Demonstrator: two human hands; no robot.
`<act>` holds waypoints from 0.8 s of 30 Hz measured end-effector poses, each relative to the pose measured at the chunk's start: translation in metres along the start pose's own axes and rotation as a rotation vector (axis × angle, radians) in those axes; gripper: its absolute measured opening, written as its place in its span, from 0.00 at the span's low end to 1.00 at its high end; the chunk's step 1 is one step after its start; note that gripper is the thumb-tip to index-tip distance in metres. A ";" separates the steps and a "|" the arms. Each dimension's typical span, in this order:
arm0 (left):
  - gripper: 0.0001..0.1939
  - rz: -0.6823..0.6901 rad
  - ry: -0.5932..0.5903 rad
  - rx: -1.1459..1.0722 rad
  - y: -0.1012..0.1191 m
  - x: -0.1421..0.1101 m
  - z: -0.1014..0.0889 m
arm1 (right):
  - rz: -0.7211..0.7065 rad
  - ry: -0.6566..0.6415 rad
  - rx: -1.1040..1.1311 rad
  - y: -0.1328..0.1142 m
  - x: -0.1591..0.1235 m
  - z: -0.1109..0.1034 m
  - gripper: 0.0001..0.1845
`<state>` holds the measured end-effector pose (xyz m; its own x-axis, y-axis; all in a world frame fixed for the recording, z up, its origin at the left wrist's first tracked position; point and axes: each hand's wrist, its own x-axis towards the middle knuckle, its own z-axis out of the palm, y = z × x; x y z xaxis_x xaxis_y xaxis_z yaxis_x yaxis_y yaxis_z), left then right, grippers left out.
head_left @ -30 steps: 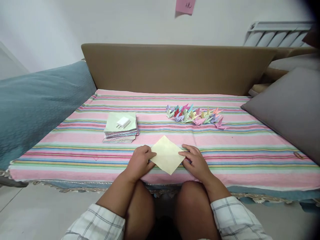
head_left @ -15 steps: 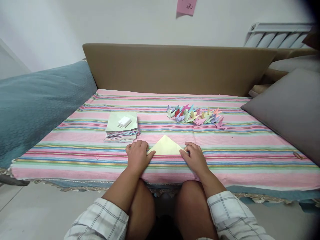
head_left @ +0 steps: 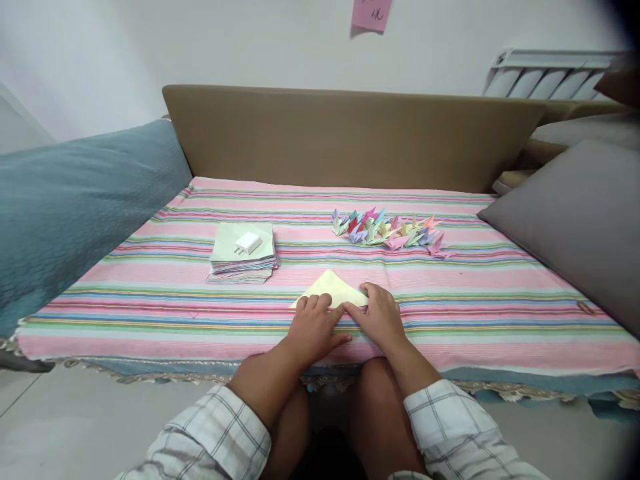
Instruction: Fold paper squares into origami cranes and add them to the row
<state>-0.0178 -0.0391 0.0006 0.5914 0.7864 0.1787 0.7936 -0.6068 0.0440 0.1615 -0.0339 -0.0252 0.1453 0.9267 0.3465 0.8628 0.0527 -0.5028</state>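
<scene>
A pale yellow sheet of origami paper (head_left: 330, 283), folded into a triangle, lies on the striped cloth with its peak pointing away from me. My left hand (head_left: 314, 330) rests over its lower edge, left of the middle. The fingers press down on the paper, while the thumb sticks out to the right, apart from them. At the right corner, my right hand (head_left: 377, 317) pinches the triangle, its thumb along the bottom edge and close to my left index fingertip. Part of the paper's lower edge is hidden under my hands.
A stack of paper squares (head_left: 243, 267) lies to the left with a white plug adapter (head_left: 249, 243) on top. Several folded paper cranes (head_left: 390, 230) sit in a cluster behind the triangle. The striped cloth (head_left: 150, 273) covers the seat. A grey cushion (head_left: 575, 213) leans at right.
My left hand has moved right from the triangle's left corner to its lower edge near the middle. My right hand has shifted slightly left, staying at the right corner.
</scene>
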 end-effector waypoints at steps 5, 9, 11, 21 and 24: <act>0.30 -0.050 0.015 -0.068 -0.012 -0.010 -0.003 | -0.013 0.029 0.125 0.016 0.000 0.002 0.23; 0.21 -0.161 0.057 -0.093 -0.031 -0.024 -0.008 | 0.006 0.062 0.220 0.033 -0.001 0.001 0.20; 0.17 -0.234 0.084 -0.094 -0.041 -0.029 -0.010 | 0.005 0.061 0.243 0.036 -0.001 0.001 0.19; 0.10 -0.466 0.148 -0.184 -0.059 -0.018 -0.013 | -0.067 0.070 0.238 0.035 -0.006 0.001 0.16; 0.17 -0.466 0.146 -0.190 -0.059 -0.016 -0.010 | -0.084 0.042 0.210 0.031 -0.008 -0.001 0.17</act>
<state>-0.0753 -0.0174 0.0049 0.1445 0.9618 0.2324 0.9200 -0.2171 0.3264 0.1877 -0.0404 -0.0431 0.1008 0.8999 0.4243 0.7538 0.2092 -0.6229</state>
